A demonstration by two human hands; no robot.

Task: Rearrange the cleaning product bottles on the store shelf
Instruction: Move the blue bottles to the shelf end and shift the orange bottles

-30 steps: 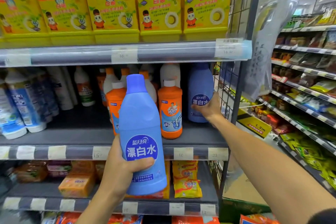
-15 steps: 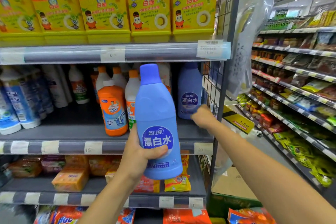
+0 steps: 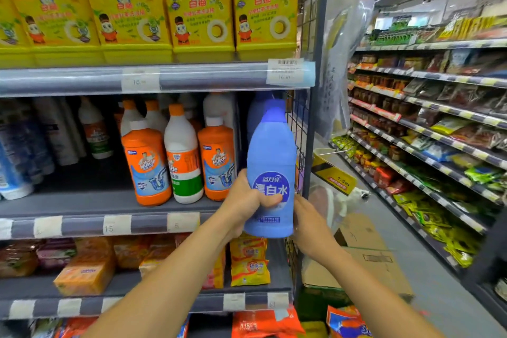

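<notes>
Store shelf (image 3: pixel 96 206), right end: left hand (image 3: pixel 244 200) clamps an upright blue bleach bottle (image 3: pixel 270 151) before it; right hand (image 3: pixel 310 223) touches its side, fingers relaxed.

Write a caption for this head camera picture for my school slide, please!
Left hand holds a blue bottle before the middle shelf while the right hand touches its side.

The blue bottle (image 3: pixel 270 151) is upright with its cap on, held low down by the left hand (image 3: pixel 244 200) at the right end of the shelf (image 3: pixel 82 203). A second blue bottle (image 3: pixel 256 115) stands behind it. Two orange bottles (image 3: pixel 146 164) and a white bottle (image 3: pixel 182 156) stand to its left.
</notes>
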